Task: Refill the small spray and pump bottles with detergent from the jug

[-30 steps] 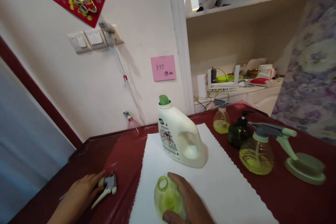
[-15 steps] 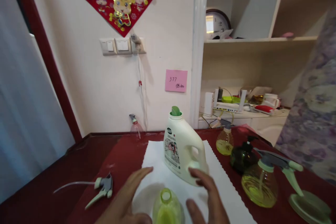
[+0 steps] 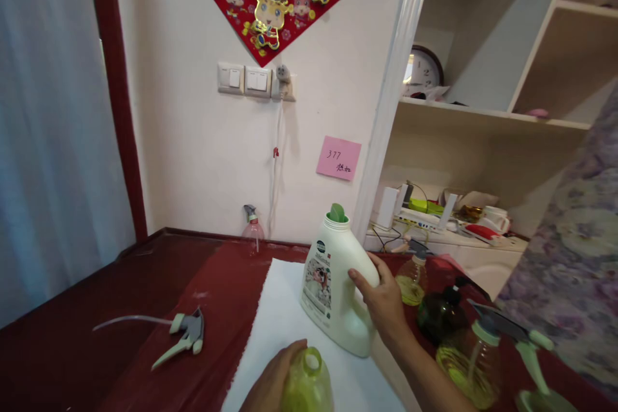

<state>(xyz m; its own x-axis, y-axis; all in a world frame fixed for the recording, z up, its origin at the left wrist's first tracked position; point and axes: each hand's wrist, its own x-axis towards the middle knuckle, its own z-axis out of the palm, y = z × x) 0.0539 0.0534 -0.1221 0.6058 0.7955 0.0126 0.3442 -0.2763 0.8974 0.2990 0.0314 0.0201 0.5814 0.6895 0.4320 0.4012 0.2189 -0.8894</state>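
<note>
My right hand (image 3: pixel 383 299) is wrapped round the handle of a pale cream detergent jug (image 3: pixel 335 286). The jug stands upright on a white sheet (image 3: pixel 270 309), uncapped, with a green spout in its neck. At the bottom edge, my left hand (image 3: pixel 276 376) grips the left side of a translucent yellow-green spray bottle (image 3: pixel 309 389), whose round mouth is open. Its lower part is cut off by the frame. On the dark red table (image 3: pixel 217 296), left of the sheet, lies a loose trigger spray head (image 3: pixel 188 333) with a thin tube.
A pink spray bottle (image 3: pixel 253 235) stands by the wall. Along the right are a small spray bottle (image 3: pixel 412 280), a dark pump bottle (image 3: pixel 441 312) and a larger spray bottle (image 3: pixel 476 367) with yellow liquid. Behind them, a shelf holds a white router (image 3: pixel 420 219).
My right hand has reached forward and taken hold of the jug's handle. My left hand has closed on the yellow-green bottle. The view has tilted and swung left.
</note>
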